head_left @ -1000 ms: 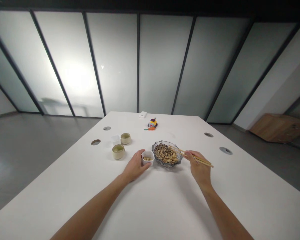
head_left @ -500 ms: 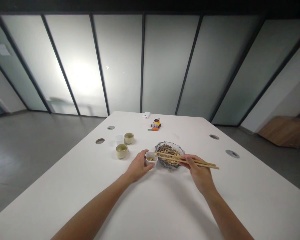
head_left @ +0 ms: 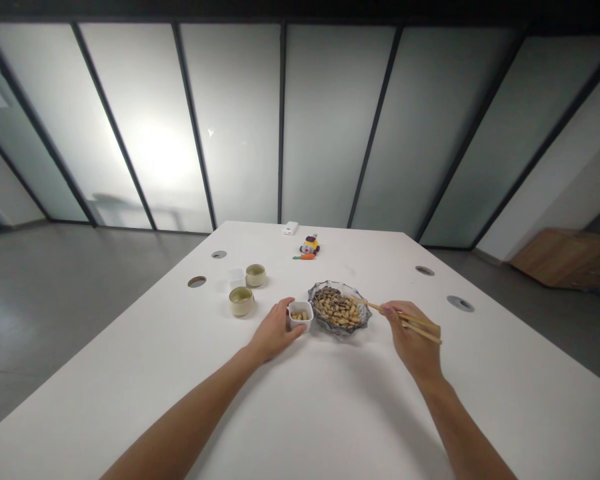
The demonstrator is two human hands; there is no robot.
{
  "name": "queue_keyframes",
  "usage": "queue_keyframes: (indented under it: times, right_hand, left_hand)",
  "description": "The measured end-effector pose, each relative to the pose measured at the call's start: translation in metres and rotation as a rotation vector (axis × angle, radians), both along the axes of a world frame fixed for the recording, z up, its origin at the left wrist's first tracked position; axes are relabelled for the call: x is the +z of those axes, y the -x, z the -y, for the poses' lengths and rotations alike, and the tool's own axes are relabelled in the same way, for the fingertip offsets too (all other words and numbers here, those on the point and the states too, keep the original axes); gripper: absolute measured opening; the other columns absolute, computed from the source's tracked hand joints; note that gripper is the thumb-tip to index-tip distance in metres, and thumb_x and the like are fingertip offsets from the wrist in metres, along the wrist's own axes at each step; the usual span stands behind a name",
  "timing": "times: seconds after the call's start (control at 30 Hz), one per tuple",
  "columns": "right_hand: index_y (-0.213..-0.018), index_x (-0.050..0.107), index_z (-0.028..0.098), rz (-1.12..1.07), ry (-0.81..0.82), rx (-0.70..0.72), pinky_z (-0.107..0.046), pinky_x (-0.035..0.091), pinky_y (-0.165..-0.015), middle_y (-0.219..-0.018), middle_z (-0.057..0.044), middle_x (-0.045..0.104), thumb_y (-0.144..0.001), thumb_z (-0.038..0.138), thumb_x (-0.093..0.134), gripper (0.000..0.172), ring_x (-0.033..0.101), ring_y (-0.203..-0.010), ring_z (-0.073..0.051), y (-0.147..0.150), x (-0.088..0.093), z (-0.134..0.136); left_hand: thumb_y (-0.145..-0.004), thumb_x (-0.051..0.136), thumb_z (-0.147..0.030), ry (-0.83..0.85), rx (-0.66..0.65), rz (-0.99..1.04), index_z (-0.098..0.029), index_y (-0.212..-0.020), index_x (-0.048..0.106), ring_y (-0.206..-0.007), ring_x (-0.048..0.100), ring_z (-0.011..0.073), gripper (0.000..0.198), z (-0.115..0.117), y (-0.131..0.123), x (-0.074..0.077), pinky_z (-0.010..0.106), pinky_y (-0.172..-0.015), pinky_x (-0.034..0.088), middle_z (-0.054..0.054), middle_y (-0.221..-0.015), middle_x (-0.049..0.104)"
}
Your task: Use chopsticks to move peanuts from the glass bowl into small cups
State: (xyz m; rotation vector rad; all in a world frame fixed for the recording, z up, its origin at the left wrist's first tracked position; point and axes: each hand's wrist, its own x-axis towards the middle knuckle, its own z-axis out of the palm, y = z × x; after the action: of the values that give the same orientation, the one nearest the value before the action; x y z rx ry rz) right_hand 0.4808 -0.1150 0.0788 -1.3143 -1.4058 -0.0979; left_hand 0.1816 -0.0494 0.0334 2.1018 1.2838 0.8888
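Observation:
My left hand (head_left: 275, 330) is curled around a small white dish (head_left: 301, 325), thumb at the near side and fingers at the far left. Several peanuts (head_left: 299, 315) lie inside it. Just right of the dish stands a clear, scalloped glass bowl (head_left: 365, 320) heaped with unshelled peanuts (head_left: 347, 317) and dark striped sunflower seeds (head_left: 326, 297). My right hand (head_left: 414, 337) grips a pair of wooden chopsticks (head_left: 375, 307), right of the bowl. Their tips reach over the bowl's contents; I cannot make out anything between them.
Two greenish cups (head_left: 241, 302) and a translucent plastic box (head_left: 237, 277) stand to the left on the white table (head_left: 300, 413). Farther back are a yellow toy vehicle (head_left: 310, 245), a toy carrot (head_left: 307, 257) and a white case (head_left: 291, 228). Round holes (head_left: 461, 304) pierce the tabletop.
My right hand has moved right with the chopsticks, and their tips have gone from the white dish to above the glass bowl. My left hand stays at the dish.

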Motion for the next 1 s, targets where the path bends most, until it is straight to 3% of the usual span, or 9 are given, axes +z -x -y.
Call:
queue_keyframes:
  times: [0.23, 0.57, 1.0]
  right_hand:
    - [-0.084, 0.073, 0.024, 0.107, 0.002, 0.148, -0.037, 0.057, -0.073, -0.085, -0.006, 0.075, -0.099, 0.05, 0.061, 0.032, 0.07, -0.077, -0.022, 0.0045, -0.0031, 0.0008]
    - [-0.088, 0.074, 0.025, 0.077, 0.084, 0.235, -0.037, 0.058, -0.075, -0.091, -0.007, 0.075, -0.099, 0.051, 0.062, 0.031, 0.071, -0.082, -0.023, 0.0018, -0.0097, -0.0009]
    - [-0.084, 0.075, 0.024, 0.011, 0.006, 0.125, -0.037, 0.06, -0.075, -0.089, -0.007, 0.076, -0.097, 0.052, 0.064, 0.033, 0.072, -0.081, -0.023, 0.0029, -0.0046, -0.001]
  left_hand:
    - [-0.087, 0.07, -0.042, -0.003, -0.002, -0.017, -0.015, -0.143, 0.049, -0.129, 0.06, 0.0314, 0.066, -0.002, 0.0003, -0.0018, 0.046, -0.116, 0.045, 0.017, -0.142, 0.061]
    - [-0.088, 0.07, -0.043, -0.01, -0.01, -0.014, -0.017, -0.145, 0.049, -0.129, 0.06, 0.0311, 0.065, -0.0017, 0.0009, -0.0025, 0.047, -0.115, 0.046, 0.016, -0.143, 0.061]
    - [-0.088, 0.07, -0.042, -0.002, -0.011, -0.009, -0.017, -0.144, 0.049, -0.13, 0.06, 0.0309, 0.066, -0.002, 0.0002, -0.0017, 0.047, -0.116, 0.045, 0.016, -0.143, 0.061]
